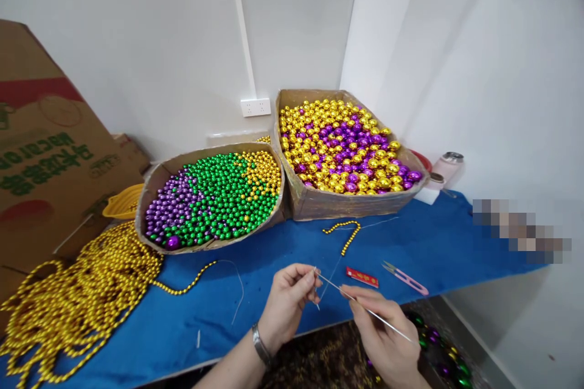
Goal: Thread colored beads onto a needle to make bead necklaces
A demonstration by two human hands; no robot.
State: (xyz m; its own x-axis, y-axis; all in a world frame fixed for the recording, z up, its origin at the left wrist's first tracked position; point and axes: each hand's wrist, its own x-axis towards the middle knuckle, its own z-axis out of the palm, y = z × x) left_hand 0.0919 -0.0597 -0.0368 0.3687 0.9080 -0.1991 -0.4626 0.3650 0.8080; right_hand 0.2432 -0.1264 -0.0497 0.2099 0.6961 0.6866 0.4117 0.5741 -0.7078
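My right hand [383,328] is closed around a long thin needle [333,283], which slants up to the left. At the needle's far end my left hand [289,298] pinches thumb against fingers on a fine thread [335,265]; the exact contact there is too small to make out. Beyond my hands, a short strand of gold beads [351,237] lies curved on the blue cloth [255,285]. Right of it are a small red packet [362,277] and pink-handled thread snips [410,279].
Two cardboard bins, the left [212,249] with purple, green and gold beads, the right [347,205] with bigger gold and purple ones, line the wall. Gold bead strands [91,285] heap at left beside a carton [45,152]. A pink bottle [448,167] stands at right.
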